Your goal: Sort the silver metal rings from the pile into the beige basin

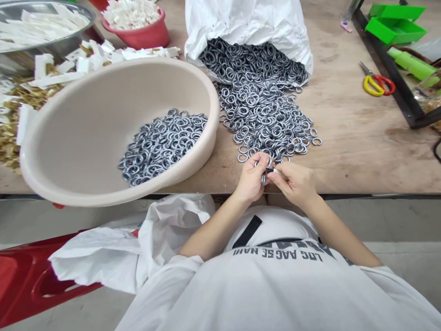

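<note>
My left hand (251, 180) is closed around a few grey metal-look rings (263, 179) at the table's front edge. Meeting it from the other side, my right hand (298, 181) pinches a small dark piece with a white end (270, 170), pressed against the rings; its kind is too small to make out. Just beyond both hands spreads a heap of loose grey rings (265, 117), spilling from the mouth of a white sack (248, 20). To the left, a large beige basin (113, 201) holds many more such rings (165, 145).
Scissors (377, 85) with yellow and red handles lie at the right, near a dark metal frame (387, 69) and green bins (396, 27). White and brown pieces (69, 69), a red bowl (144, 34) and a steel basin (87, 27) stand behind the beige basin.
</note>
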`<state>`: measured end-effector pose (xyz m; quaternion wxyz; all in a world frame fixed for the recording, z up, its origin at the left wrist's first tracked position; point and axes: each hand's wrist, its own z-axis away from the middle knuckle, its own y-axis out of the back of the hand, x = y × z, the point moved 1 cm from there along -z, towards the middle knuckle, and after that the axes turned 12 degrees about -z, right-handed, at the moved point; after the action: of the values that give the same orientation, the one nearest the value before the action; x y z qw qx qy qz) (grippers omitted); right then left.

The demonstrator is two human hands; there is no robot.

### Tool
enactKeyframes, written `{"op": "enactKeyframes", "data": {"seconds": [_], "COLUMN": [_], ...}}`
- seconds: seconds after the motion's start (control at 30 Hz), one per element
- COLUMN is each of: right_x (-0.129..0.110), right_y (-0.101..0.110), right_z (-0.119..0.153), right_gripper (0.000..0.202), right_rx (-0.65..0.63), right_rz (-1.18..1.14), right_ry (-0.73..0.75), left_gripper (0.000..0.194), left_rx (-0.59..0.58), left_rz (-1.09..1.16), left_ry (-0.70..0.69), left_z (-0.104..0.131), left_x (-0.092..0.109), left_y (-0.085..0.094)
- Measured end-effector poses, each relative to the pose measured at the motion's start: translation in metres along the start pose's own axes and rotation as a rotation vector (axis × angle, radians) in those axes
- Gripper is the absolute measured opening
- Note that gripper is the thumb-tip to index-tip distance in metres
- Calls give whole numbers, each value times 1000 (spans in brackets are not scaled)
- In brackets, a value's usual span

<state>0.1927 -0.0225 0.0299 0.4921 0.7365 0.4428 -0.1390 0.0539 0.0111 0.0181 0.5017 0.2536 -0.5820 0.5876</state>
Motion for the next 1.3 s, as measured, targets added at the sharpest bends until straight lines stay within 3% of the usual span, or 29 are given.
{"op": "enactKeyframes", "data": {"seconds": [0.27, 0.4, 0.47, 0.53, 0.6, 0.7, 0.77, 0.9, 1.07, 1.3], "right_x": [4, 24, 25, 17, 5, -5, -2, 13, 35, 49], "right_y": [-3, 16, 23, 21, 10, -5, -10, -2, 16, 16], "right_z": [-1, -11, -15, -16, -15, -14, -15, -11, 6, 7], "right_gripper": [33, 36, 34, 31, 29, 26, 23, 35, 43, 44], "right_rx": [68, 333, 425, 360, 208, 147, 168, 285, 516, 522], "right_rz": [-46, -167, -216, -260, -306, -380, -488, -619, -371, -400], "right_ry": [-135, -315, -313, -256, -162, -146, -197, -299, -290, -285], "left_gripper": [42, 40, 39, 39, 41, 46, 47, 46, 44, 42], "left_rx": [-6, -88, -101, -87, -72, -63, -81, -112, -101, -140], "left_rz": [2, -13, -3, 7, 2, -18, -38, -75, -92, -157], "left_ry": [33, 25, 13, 4, -12, -34, -37, -66, -131, -235], "left_z": [-3, 3, 4, 3, 0, -3, -2, 1, 0, -1], "left_x": [0, 2, 2, 0, -2, -7, -8, -9, -11, -12], "left_y": [1, 1, 1, 2, 2, 1, 1, 0, 1, 0]}}
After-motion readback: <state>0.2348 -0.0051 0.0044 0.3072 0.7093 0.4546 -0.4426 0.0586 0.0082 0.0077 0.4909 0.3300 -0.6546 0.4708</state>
